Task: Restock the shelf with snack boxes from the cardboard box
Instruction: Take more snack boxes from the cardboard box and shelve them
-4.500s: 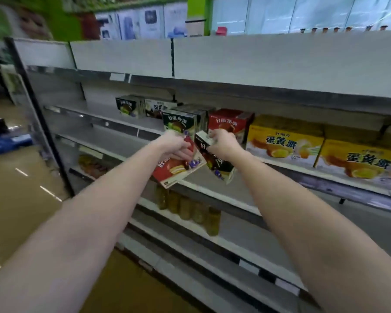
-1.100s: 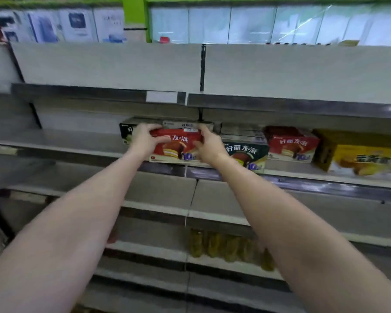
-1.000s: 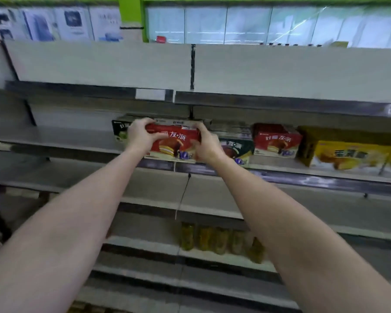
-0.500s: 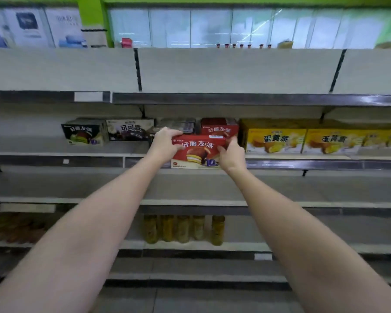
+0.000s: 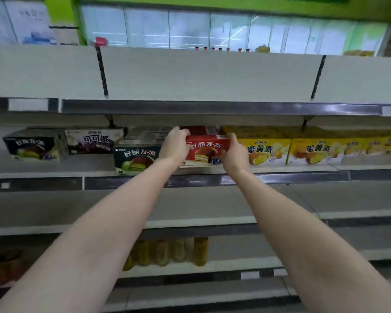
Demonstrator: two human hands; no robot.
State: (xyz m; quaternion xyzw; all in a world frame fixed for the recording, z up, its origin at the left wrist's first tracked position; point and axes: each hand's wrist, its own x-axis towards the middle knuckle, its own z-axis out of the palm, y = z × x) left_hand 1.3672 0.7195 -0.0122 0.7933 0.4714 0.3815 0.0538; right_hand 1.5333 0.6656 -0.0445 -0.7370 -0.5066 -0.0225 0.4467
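Note:
A red snack box stands on the shelf at mid height, between a dark green-pie box on its left and a yellow box on its right. My left hand grips the red box's left end, fingers curled over its top corner. At the right end, my right hand holds the box with the thumb up along the edge. Another red box shows just behind it. The cardboard box is out of view.
More snack boxes line the same shelf: a dark box and a cocoa-pie box at the left, yellow boxes at the right. The shelf above is bare. Jars stand on a lower shelf.
Both hands carried the red box rightwards along the shelf and set it down in front of the other red box, beside the yellow boxes. The dark green-pie box is now uncovered.

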